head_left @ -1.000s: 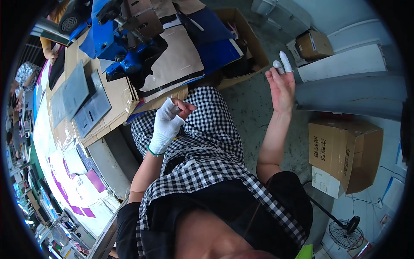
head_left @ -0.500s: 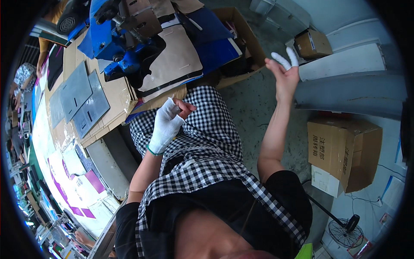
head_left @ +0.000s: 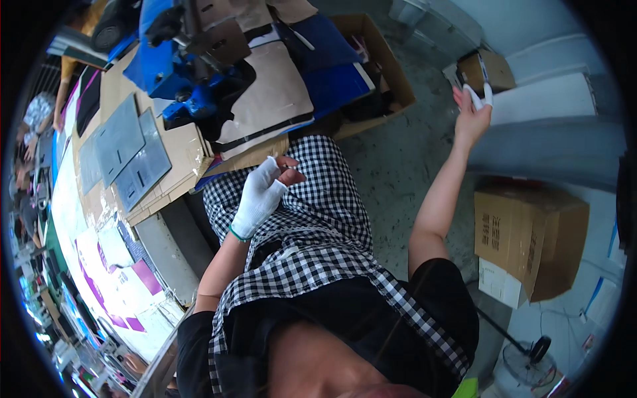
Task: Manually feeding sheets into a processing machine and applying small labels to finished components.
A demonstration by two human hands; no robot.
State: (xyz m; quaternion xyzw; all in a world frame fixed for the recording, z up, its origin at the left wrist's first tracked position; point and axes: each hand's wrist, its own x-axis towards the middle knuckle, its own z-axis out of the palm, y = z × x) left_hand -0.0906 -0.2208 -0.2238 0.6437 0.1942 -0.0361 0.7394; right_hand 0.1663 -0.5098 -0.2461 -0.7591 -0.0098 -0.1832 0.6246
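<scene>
Head view: both hands up and well apart, right hand flung out wide, left hand over the checked apron; whether it meets the cloth, I can't tell.
Right fingers: spread wide, two in white finger covers, nothing seen between them.
Left glove: half curled, a narrow gap at the bare tips, no object showing, palm out of sight.
Brown sheet: lying ahead of the lap, beside the blue machine, beyond the left hand, neither hand on it.
White panel: right by those covered fingers, the small cardboard box close too; contact hard to call. A knock looks possible, and that far-stretched arm would cause it.
Finger covers: one might pull loose if its tip catches the panel's edge.
Glove cloth: could snag if the left hand strayed among the machine's fittings.
Half a second on: right hand has swung farther out, toward the panel; left hand has shifted just slightly, its curl much the same; brown sheet holds its place.
</scene>
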